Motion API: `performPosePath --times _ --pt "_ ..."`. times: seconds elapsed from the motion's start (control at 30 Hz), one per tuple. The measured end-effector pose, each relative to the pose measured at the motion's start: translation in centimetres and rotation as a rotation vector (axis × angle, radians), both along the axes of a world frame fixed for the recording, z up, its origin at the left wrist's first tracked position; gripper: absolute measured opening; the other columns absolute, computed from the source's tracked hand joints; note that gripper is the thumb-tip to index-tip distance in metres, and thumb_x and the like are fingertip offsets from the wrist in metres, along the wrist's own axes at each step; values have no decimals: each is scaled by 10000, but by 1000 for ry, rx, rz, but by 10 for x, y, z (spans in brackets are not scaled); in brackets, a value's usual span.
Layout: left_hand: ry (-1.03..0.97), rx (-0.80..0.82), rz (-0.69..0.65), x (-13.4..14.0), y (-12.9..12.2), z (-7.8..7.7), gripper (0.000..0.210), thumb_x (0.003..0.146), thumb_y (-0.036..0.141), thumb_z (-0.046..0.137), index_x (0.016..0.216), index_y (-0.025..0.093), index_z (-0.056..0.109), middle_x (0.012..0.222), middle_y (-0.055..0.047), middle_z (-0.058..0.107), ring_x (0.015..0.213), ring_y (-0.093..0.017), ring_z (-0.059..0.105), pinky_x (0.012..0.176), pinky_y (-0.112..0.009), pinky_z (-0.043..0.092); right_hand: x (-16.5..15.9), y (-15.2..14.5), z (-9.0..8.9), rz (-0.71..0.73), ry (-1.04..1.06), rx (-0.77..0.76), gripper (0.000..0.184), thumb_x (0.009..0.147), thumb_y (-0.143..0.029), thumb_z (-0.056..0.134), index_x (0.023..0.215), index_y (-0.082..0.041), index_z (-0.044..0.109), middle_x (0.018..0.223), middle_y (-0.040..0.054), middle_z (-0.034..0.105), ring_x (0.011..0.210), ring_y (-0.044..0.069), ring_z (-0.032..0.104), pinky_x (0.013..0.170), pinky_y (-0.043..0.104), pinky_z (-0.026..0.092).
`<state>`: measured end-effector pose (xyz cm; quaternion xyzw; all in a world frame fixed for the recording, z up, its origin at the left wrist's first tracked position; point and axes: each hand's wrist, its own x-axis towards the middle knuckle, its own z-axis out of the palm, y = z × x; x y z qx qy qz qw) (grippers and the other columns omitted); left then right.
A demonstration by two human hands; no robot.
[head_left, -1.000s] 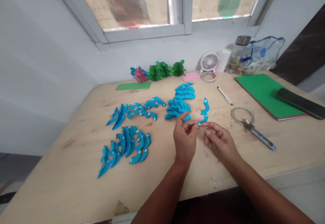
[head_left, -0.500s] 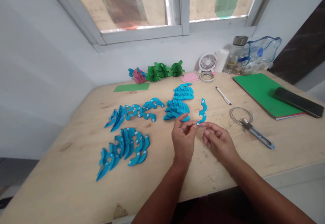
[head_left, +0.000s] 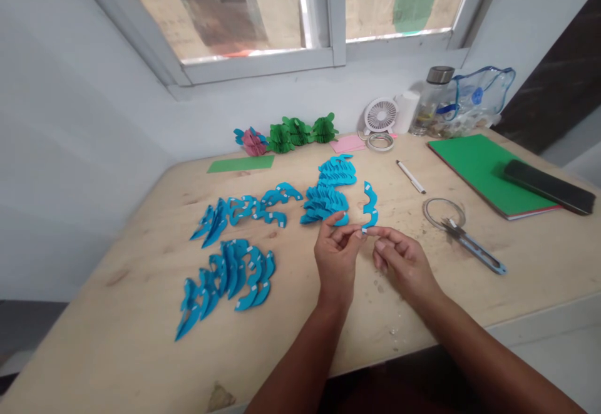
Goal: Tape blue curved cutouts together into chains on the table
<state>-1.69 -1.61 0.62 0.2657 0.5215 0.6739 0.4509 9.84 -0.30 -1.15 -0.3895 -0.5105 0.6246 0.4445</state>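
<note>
A wavy blue paper cutout (head_left: 370, 198) with small white tape bits stands upright above the table. My left hand (head_left: 336, 267) pinches its lower end between thumb and fingertips, by a small white tape piece (head_left: 364, 230). My right hand (head_left: 406, 262) touches that same end with its outstretched index fingertip; the thumb stays apart and the other fingers are partly curled. Just beyond my left hand lie fanned stacks of blue cutouts (head_left: 325, 202). More taped blue cutouts (head_left: 256, 273) lie in rows to the left, with another group (head_left: 244, 207) behind them.
A grey cutter (head_left: 479, 251) and a wire ring lie to the right, near a white pen (head_left: 410, 176). Farther right, a black case (head_left: 549, 187) rests on green paper (head_left: 474, 163). Folded paper figures (head_left: 297, 131), a tape roll (head_left: 379, 143), small fan (head_left: 380, 114) and bottle (head_left: 431, 101) line the back.
The cutout has turned slightly, its upper end shifting left and its tape bits showing differently. Both hands keep nearly the same pose. The whole view has shifted a little.
</note>
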Motion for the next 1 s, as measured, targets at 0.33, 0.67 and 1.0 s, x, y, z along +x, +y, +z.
performPosePath --times 0.33,0.67,1.0 --pt "54 25 13 1 0 -6 404 669 162 693 1041 165 536 738 -10 702 712 -157 672 746 -307 512 -1 -1 1 12 17 -28 304 807 -341 590 1038 -148 641 519 -29 549 452 87 404 465 226 309" --pt "283 52 114 0 -2 2 116 711 116 619 802 173 578 690 -4 660 730 -155 663 766 -294 513 -1 -1 -3 98 93 -116 369 791 -346 614 1099 -144 633 535 -25 549 468 93 415 470 225 314" --pt "297 35 100 -1 -2 4 191 699 110 637 873 175 592 717 -10 658 732 -166 662 747 -301 513 -2 0 0 58 94 -150 356 766 -344 628 1058 -142 659 512 -28 543 449 87 389 459 227 294"
